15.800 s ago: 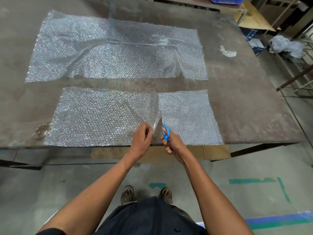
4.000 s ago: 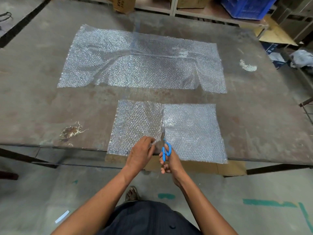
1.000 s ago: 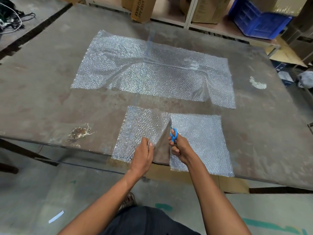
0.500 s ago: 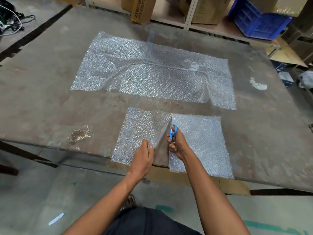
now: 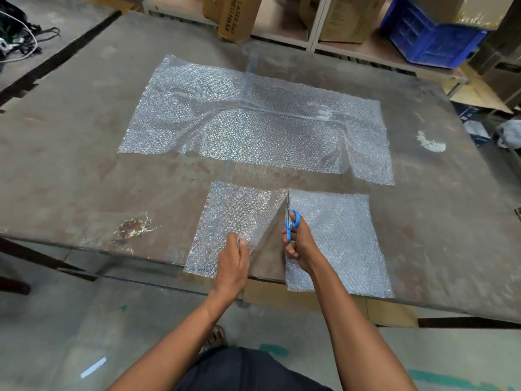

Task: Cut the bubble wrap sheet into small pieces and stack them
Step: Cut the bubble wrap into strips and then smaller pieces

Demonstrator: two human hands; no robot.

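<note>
A small bubble wrap piece (image 5: 225,221) lies at the table's near edge, cut almost through to its far edge. My left hand (image 5: 234,258) grips its cut edge and lifts it aside. My right hand (image 5: 298,244) holds blue-handled scissors (image 5: 290,221), whose blades point away along the cut. To the right lies a stack of cut pieces (image 5: 338,241), overhanging the edge. A large bubble wrap sheet (image 5: 253,125) is spread flat farther back.
The worn metal table (image 5: 70,165) has a rust patch (image 5: 132,227) at the near left and a white smear (image 5: 431,142) at the right. Cardboard boxes (image 5: 236,15) and a blue crate (image 5: 428,38) stand on shelves behind. Cables (image 5: 17,40) lie far left.
The scissors have advanced away from me along the cut, nearly to the far edge. My left hand has pulled the left flap farther aside, widening the gap.
</note>
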